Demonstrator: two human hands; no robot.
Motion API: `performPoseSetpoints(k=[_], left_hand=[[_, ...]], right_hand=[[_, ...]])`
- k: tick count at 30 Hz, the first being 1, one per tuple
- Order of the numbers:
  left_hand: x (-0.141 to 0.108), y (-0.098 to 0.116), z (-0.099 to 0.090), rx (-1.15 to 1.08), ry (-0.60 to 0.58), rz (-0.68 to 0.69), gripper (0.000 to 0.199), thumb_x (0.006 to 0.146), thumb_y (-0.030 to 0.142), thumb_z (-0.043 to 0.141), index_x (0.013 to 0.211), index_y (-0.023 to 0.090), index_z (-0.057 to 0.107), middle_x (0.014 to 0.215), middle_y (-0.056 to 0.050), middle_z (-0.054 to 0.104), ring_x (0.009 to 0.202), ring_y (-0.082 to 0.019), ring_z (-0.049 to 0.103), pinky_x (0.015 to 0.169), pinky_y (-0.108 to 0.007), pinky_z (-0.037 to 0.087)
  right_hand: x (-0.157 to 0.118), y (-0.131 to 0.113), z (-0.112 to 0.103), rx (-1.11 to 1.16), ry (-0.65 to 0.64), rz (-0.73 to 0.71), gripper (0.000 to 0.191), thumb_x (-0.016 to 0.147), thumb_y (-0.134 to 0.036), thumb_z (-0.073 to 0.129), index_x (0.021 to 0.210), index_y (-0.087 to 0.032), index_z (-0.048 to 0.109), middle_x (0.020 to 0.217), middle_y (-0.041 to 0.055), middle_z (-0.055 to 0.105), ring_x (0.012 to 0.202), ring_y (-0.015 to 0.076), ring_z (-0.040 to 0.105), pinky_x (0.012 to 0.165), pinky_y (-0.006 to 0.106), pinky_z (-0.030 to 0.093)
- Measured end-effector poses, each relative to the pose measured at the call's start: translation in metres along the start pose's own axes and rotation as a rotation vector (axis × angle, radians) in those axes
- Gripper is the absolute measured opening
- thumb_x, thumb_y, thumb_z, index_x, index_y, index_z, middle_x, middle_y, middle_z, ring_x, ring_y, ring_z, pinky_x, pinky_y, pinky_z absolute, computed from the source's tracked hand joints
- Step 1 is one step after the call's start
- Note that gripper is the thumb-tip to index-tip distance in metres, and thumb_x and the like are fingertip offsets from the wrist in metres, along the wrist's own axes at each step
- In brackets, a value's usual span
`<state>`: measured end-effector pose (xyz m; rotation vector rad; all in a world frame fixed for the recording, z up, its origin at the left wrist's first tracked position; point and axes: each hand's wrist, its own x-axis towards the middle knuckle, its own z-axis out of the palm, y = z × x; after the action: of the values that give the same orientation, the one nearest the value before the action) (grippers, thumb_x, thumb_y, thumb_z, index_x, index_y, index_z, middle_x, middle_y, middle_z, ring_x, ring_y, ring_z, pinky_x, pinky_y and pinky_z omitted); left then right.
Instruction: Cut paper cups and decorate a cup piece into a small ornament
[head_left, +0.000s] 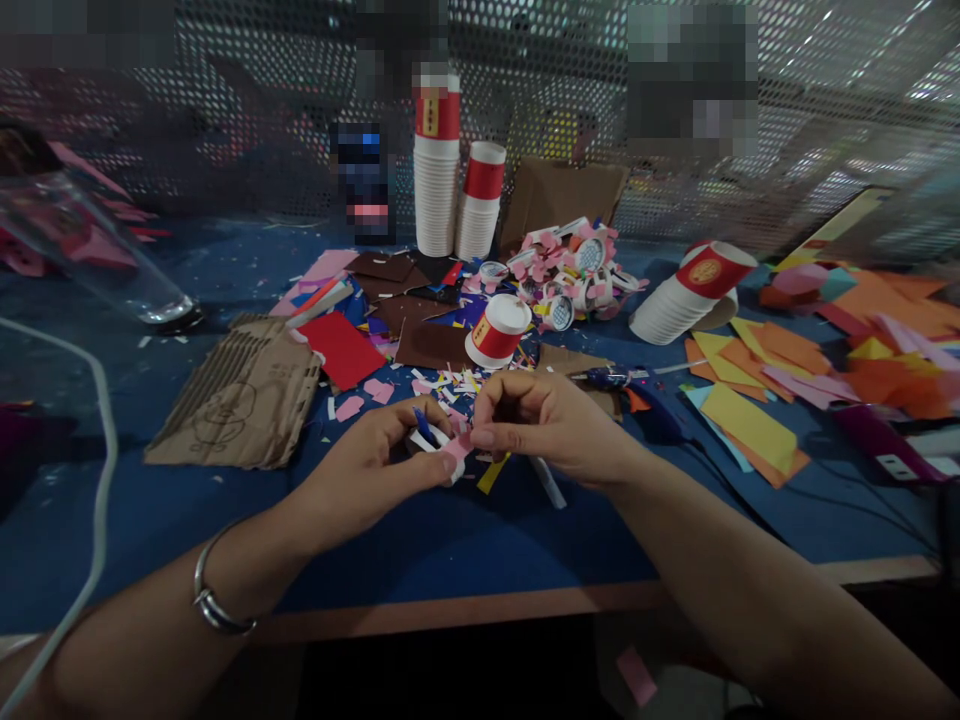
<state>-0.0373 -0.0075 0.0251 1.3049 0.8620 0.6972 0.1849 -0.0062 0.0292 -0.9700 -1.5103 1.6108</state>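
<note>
My left hand is closed around a small white paper piece with a blue strip standing up from it. Thumb and forefinger of my right hand pinch a bit of pink paper against that piece. The fingers hide much of the piece, so its full shape cannot be told. Just beyond the hands, an upside-down red and white paper cup stands among paper scraps. A yellow strip and a whitish strip lie below my right hand.
Tall cup stacks stand at the back, beside a heap of pink-and-white paper pieces. A tilted cup stack, a corded glue gun and coloured paper lie right. Corrugated cardboard and a clear bottle are left.
</note>
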Motion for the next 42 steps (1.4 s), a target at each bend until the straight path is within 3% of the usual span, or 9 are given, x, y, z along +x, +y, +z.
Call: performPoseSetpoints(k=[2,6,10,14,22,27,31,35,42], left_hand=[[0.001,-0.001,-0.001,-0.126,0.071,-0.027,0.026,0.072,0.03,0.086,0.086,0.02,0.067,0.073,0.001,0.066,0.067,-0.014,0.059,0.064,-0.025,0.047],[0.009,-0.001,-0.004,-0.362,0.304,-0.028,0.026,0.067,0.025,0.089,0.085,0.019,0.072,0.076,0.0,0.071,0.071,-0.014,0.065,0.068,-0.025,0.052],[0.017,0.001,-0.004,-0.508,0.492,0.124,0.013,0.073,0.02,0.087,0.074,0.016,0.074,0.078,-0.001,0.073,0.079,-0.014,0.067,0.072,-0.023,0.054],[0.02,0.001,-0.005,-0.558,0.55,0.19,0.009,0.08,0.017,0.085,0.075,0.017,0.077,0.077,0.0,0.075,0.079,-0.012,0.067,0.074,-0.023,0.053],[0.02,0.002,-0.005,-0.608,0.646,0.266,0.011,0.081,0.018,0.087,0.076,0.017,0.076,0.086,0.001,0.077,0.078,-0.011,0.068,0.065,-0.022,0.051],[0.019,0.006,-0.006,-0.592,0.656,0.312,0.012,0.085,0.014,0.08,0.076,0.017,0.074,0.084,0.0,0.073,0.075,-0.012,0.064,0.057,-0.023,0.047],[0.017,0.011,-0.006,-0.629,0.648,0.292,0.017,0.085,0.012,0.078,0.071,0.018,0.07,0.081,0.0,0.07,0.081,-0.014,0.064,0.063,-0.024,0.049],[0.015,0.013,-0.005,-0.638,0.636,0.266,0.005,0.082,0.016,0.08,0.08,0.017,0.075,0.08,0.0,0.07,0.078,-0.013,0.064,0.06,-0.024,0.047],[0.015,0.012,-0.006,-0.647,0.617,0.278,0.013,0.077,0.02,0.086,0.077,0.016,0.073,0.077,0.0,0.07,0.074,-0.012,0.063,0.059,-0.024,0.045]], right_hand=[[0.001,0.003,-0.006,-0.131,0.09,-0.068,0.026,0.085,-0.038,0.085,0.085,-0.02,0.067,0.076,-0.0019,0.065,0.067,0.012,0.057,0.065,0.028,0.047],[0.004,0.01,-0.017,-0.682,0.292,-0.236,0.003,0.094,-0.023,0.068,0.093,-0.02,0.068,0.087,0.0028,0.07,0.076,0.0155,0.06,0.072,0.031,0.046],[0.005,0.016,-0.02,-0.959,0.227,-0.312,0.013,0.096,-0.016,0.056,0.097,-0.019,0.069,0.097,0.0077,0.072,0.088,0.0199,0.064,0.079,0.034,0.048],[0.004,0.02,-0.018,-1.124,0.158,-0.279,0.02,0.092,-0.011,0.052,0.1,-0.018,0.07,0.1,0.0115,0.074,0.095,0.0246,0.065,0.086,0.039,0.048],[0.007,0.022,-0.002,-1.207,0.064,-0.256,0.02,0.098,-0.015,0.051,0.1,-0.017,0.071,0.098,0.0122,0.073,0.095,0.0257,0.064,0.085,0.039,0.049],[0.027,0.022,0.018,-1.291,-0.044,-0.271,0.026,0.103,-0.017,0.053,0.119,-0.014,0.073,0.113,0.0171,0.071,0.105,0.0284,0.062,0.09,0.04,0.049],[0.045,0.023,0.025,-1.371,-0.127,-0.327,0.025,0.107,-0.025,0.055,0.12,-0.012,0.072,0.114,0.0176,0.07,0.103,0.0295,0.057,0.094,0.043,0.046],[0.052,0.027,0.025,-1.334,-0.135,-0.347,0.024,0.106,-0.027,0.059,0.118,-0.01,0.071,0.111,0.0176,0.067,0.102,0.029,0.054,0.094,0.042,0.044],[0.048,0.03,0.025,-1.296,-0.089,-0.339,0.021,0.106,-0.028,0.058,0.113,-0.013,0.07,0.11,0.0161,0.067,0.101,0.0279,0.052,0.092,0.042,0.043]])
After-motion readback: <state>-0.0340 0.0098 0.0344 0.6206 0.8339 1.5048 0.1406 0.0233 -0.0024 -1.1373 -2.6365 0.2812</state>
